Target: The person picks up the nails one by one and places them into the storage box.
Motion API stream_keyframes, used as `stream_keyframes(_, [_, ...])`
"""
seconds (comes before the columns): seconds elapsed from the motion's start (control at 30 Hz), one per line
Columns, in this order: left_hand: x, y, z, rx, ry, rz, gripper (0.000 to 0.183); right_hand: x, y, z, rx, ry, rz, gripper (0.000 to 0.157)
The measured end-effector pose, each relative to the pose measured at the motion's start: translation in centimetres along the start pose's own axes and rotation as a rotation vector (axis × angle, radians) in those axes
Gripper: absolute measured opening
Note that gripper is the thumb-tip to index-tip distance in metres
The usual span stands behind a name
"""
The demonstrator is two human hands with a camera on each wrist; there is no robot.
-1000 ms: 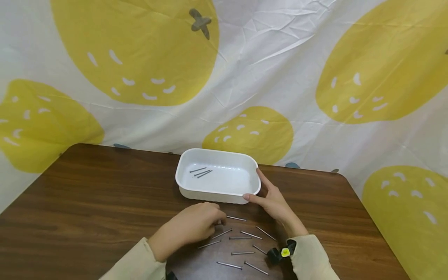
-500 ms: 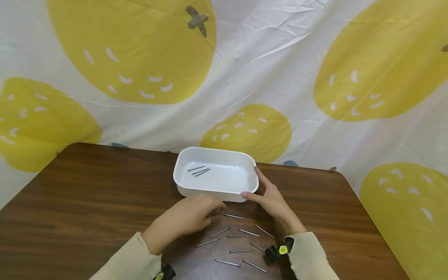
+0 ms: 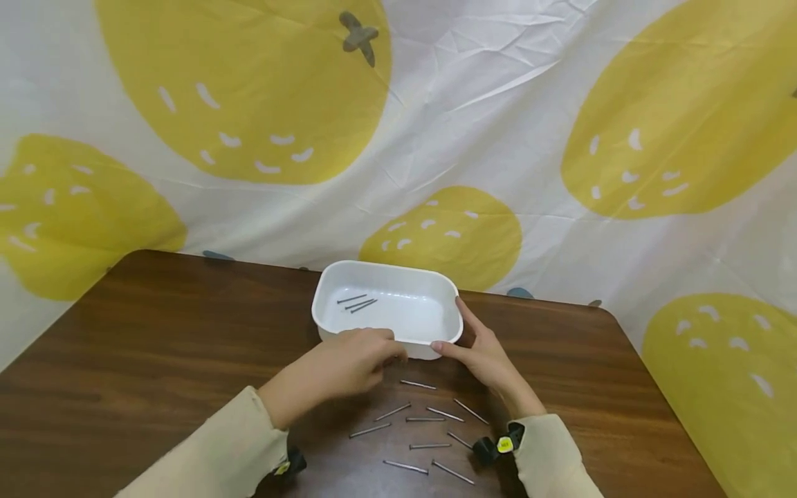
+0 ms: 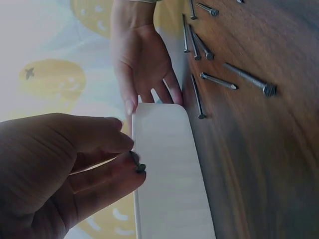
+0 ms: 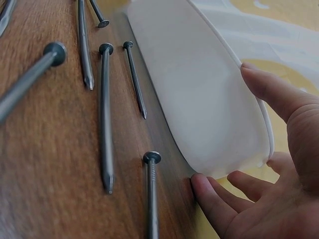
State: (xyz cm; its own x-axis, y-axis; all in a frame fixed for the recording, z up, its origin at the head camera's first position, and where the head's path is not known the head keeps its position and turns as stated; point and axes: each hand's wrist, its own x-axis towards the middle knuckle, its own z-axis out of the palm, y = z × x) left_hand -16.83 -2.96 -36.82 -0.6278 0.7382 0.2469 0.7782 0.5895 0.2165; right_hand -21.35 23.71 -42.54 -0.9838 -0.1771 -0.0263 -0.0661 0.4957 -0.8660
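Note:
My left hand [image 3: 339, 370] is at the front wall of a white rectangular tray [image 3: 414, 315], around rim height. Between its thumb and fingertips it pinches a nail [image 4: 137, 162]; the head shows in the left wrist view, and the fingers hide much of the rest. My right hand [image 3: 488, 360] grips the tray's right end, with the thumb [image 5: 271, 89] on the front rim and the fingers around the side. Several grey nails [image 3: 361, 305] lie inside the tray toward its left. More loose nails [image 3: 425, 419] are scattered on the table in front of it.
The brown wooden table [image 3: 187, 332] carries everything. Close behind the tray, a white cloth with yellow fruit shapes [image 3: 442, 235] hangs at the table's back edge. A dark wrist camera [image 3: 486, 449] sits close to the nails on the right.
My left hand has lifted from the tabletop nails up to the tray's front rim, bringing a nail with it. My right hand keeps its grip on the tray.

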Motion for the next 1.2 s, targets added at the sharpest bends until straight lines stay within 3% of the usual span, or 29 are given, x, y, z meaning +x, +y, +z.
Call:
stream_keyframes(0.23, [0.7, -0.5, -0.6, 0.076, 0.048, 0.011, 0.03, 0.0, 0.0, -0.1, 0.001, -0.004, 0.001, 0.099])
stream_keyframes(0.43, [1.2, -1.5, -1.8, 0.086, 0.038, 0.008, 0.03, 0.0, 0.0, 0.0, 0.006, -0.002, -0.004, 0.098])
stream_keyframes(0.77, [2.5, -3.1, -2.8, 0.073, 0.074, -0.087, 0.039, 0.1, -0.1, 0.0, -0.011, 0.0, -0.008, 0.098])
stream_keyframes(1.2, [4.9, -6.2, -1.7, 0.051, 0.011, -0.152, 0.036, 0.1, 0.0, 0.1, -0.002, 0.005, -0.015, 0.099])
